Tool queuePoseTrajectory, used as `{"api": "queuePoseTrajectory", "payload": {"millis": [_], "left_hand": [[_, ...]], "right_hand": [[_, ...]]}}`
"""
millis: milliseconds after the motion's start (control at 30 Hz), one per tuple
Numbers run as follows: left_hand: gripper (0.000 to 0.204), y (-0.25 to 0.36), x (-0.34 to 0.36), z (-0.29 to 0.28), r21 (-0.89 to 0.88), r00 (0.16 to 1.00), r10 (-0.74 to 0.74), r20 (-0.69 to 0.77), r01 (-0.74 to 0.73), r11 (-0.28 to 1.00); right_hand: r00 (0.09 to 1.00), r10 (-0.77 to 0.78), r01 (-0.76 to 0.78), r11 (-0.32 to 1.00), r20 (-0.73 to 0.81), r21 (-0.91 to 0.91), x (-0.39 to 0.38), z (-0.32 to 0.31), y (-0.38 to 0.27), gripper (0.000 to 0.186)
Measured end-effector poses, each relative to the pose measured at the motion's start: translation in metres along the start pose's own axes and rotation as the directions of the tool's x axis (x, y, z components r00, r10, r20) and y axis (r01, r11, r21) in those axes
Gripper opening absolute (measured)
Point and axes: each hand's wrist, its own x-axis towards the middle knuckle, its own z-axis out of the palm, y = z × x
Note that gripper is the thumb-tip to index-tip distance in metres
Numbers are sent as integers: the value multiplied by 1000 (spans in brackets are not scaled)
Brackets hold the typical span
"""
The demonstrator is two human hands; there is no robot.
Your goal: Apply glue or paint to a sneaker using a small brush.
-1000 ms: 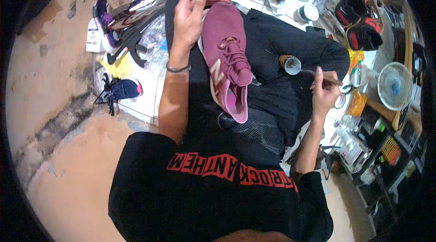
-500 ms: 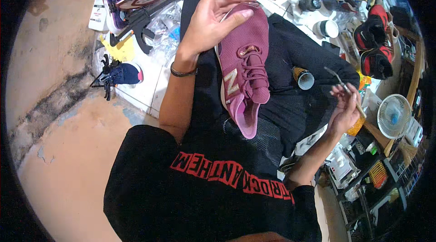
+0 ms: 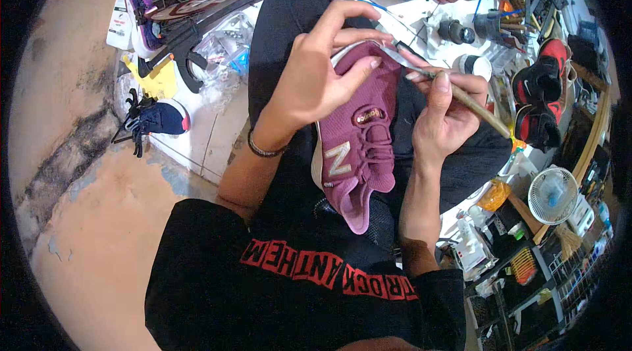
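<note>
While the plum shoe (image 3: 364, 135) lies lengthwise on the lap (image 3: 454, 173), toe pointing forward, the left hand (image 3: 309, 87), nearer it, clasps the toe with half-curled fingers; from the right, the right hand (image 3: 446, 114) pinches a wooden-handled tool (image 3: 475, 107), its metal tip at the toe's rim.

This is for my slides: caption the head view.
Left hand holding a maroon shoe, right hand holding a tan-handled tool at its toe.

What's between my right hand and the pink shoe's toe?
In the head view, the metal blade of the brown-handled tool lies there, pointing from your right hand toward the shoe's toe. Whether its tip touches is unclear.
</note>
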Motion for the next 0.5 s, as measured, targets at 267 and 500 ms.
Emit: {"api": "queuePoseTrajectory", "payload": {"millis": [267,500], "left_hand": [[50,2,5,5,25,997,-54,-47,55,998],[52,4,5,8,90,998,-14,-66,20,996]], "right_hand": [[998,23,-27,998,-66,-56,4,5,8,14],[991,81,-97,983,-108,-154,8,8,0,17]]}}
